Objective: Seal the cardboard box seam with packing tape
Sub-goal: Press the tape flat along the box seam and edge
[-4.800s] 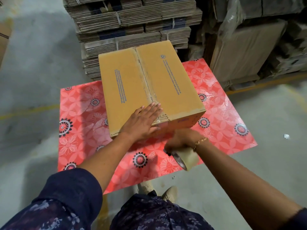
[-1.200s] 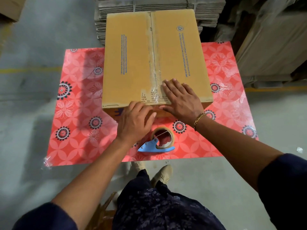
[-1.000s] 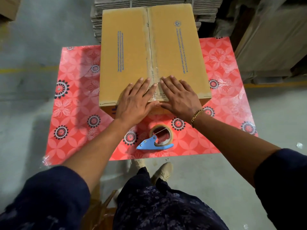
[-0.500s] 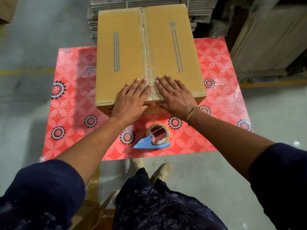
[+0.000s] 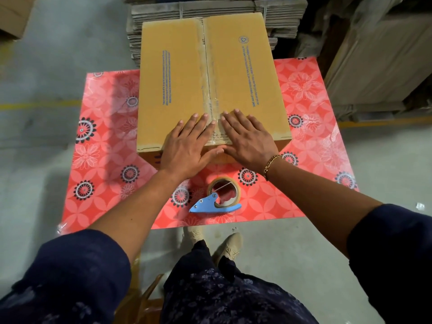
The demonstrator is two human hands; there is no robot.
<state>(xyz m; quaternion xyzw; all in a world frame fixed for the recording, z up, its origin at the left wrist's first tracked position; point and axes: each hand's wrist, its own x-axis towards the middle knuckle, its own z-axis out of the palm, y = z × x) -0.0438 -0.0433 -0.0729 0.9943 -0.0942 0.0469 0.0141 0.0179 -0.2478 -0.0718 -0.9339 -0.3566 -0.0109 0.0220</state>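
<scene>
Head view: cardboard box (image 5: 180, 85) resting on a counter (image 5: 311, 160) covered in red floral sheeting, flaps closed, clear packing tape (image 5: 208, 73) running along the centre seam from the far edge to the near edge and folding over it. Left hand (image 5: 189, 146) lying flat on the box top just left of the seam at the near end, fingers (image 5: 198, 122) extended and slightly spread, thumb hanging over the near edge. Right hand (image 5: 247, 139) lying flat just right of the seam, fingers (image 5: 238, 120) likewise stretched out and slightly fanned, thumb reaching toward the left thumb over the box's front face. Nothing pinched in either hand; palms pressing down beside the taped strip. Gold bracelet (image 5: 271, 163) on the right wrist. Tape roll (image 5: 224, 191) in a blue dispenser (image 5: 205, 205) lying on the counter near the front edge, between the two forearms, apart from the box and untouched. Dark blue sleeves (image 5: 77, 272) pushed up past the elbows. Beige shoes (image 5: 228, 245) on the grey concrete floor (image 5: 46, 54) below the counter edge. Stack of flattened corrugated cartons (image 5: 280, 19) behind the box; larger cartons (image 5: 378, 66) at far right
</scene>
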